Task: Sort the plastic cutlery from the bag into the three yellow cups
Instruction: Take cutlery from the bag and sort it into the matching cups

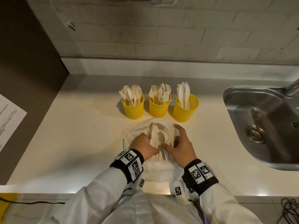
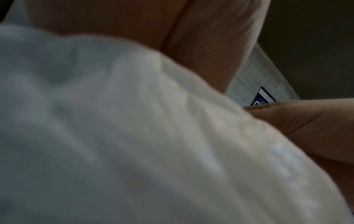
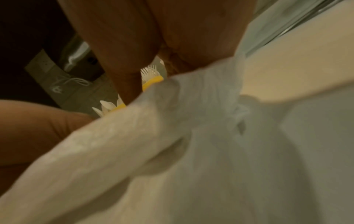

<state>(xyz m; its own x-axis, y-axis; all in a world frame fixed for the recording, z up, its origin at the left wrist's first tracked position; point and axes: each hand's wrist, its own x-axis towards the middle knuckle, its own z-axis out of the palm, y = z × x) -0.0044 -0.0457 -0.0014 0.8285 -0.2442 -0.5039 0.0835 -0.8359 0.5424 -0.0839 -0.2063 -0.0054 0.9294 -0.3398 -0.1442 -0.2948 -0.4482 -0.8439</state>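
Three yellow mesh cups stand in a row on the counter: the spoon cup (image 1: 133, 109), the fork cup (image 1: 159, 108) and the knife cup (image 1: 185, 110). In front of them the white plastic bag (image 1: 159, 170) lies open with a bundle of white forks (image 1: 157, 135) inside. My left hand (image 1: 151, 145) grips the bundle from the left, its fingers hidden under it. From the right, my right hand (image 1: 172, 139) curls round the bundle, its thumb on the handles. Both wrist views are mostly filled by blurred bag plastic (image 2: 134, 136) (image 3: 210, 151).
A steel sink (image 1: 262, 126) with a tap (image 1: 292, 88) is set into the counter at the right. A printed sheet (image 1: 9, 117) lies at the far left beside a dark cabinet side (image 1: 24, 62). Cables (image 1: 289, 210) hang below the counter's front edge.
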